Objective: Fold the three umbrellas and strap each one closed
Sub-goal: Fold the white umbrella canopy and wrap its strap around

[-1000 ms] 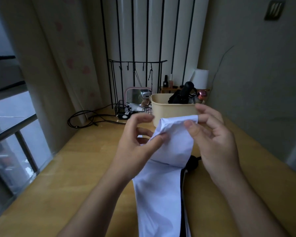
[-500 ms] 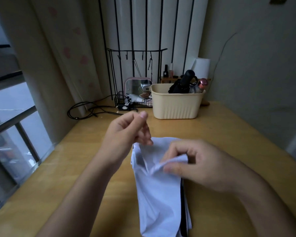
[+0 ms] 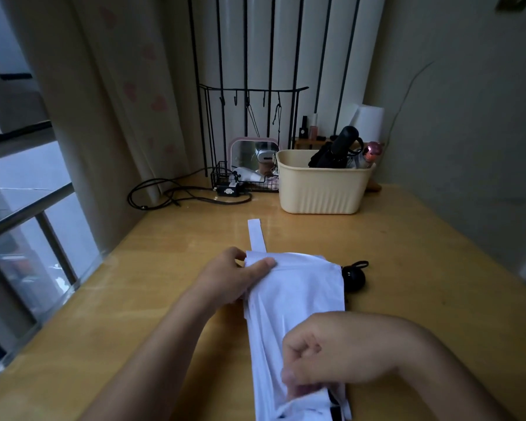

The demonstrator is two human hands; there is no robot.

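Two grips: left hand (image 3: 230,279) pinching umbrella (image 3: 298,290) fabric by strap (image 3: 256,235), right hand (image 3: 316,357) clutching it toward near table (image 3: 128,314) edge. Risk: slackening either, pleats springing loose.

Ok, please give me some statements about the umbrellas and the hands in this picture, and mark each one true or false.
1. The strap of the white umbrella lies loose on the table. True.
2. The cream basket is empty. False: a black umbrella stands in it.
3. The left hand pinches the white fabric near the strap. True.
4. The right hand rests flat on bare table. False: it grips the white umbrella's near end.
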